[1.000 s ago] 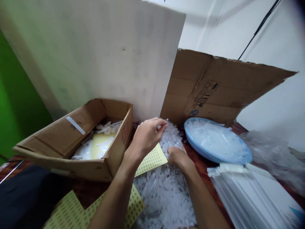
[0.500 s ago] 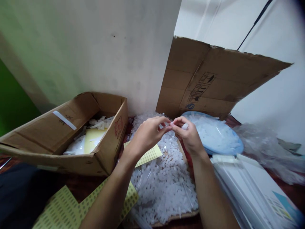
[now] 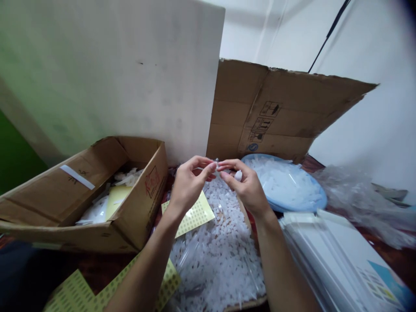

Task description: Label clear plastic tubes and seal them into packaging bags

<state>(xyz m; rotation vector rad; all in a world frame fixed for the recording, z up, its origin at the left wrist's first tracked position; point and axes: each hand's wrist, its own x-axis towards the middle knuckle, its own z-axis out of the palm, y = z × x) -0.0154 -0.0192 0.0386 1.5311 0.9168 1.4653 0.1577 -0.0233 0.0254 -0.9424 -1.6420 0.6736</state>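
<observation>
My left hand [image 3: 190, 184] and my right hand [image 3: 248, 190] meet fingertip to fingertip above a heap of small white plastic pieces [image 3: 224, 242]. Between them both pinch a tiny whitish plastic piece [image 3: 217, 164], mostly covered by the fingers. A second white piece with a rounded end [image 3: 238, 175] pokes out of my right hand, tucked against the curled fingers. Just below my left wrist, a yellow sheet of small round stickers [image 3: 196, 215] rests on the heap. More yellow sticker sheets [image 3: 76, 292] lie under my left forearm.
An open cardboard box [image 3: 139, 225] with white pieces and a yellow sheet stands at left. On the right are a blue basin [image 3: 320, 203] of translucent plastic pieces, clear plastic bags [image 3: 364, 195] and a white case [image 3: 338, 251]. A cardboard panel [image 3: 286, 117] leans behind.
The view has swung a little to the right, so the surroundings sit further left. My fingers have shifted around the tiny piece, with the right fingers now straighter.
</observation>
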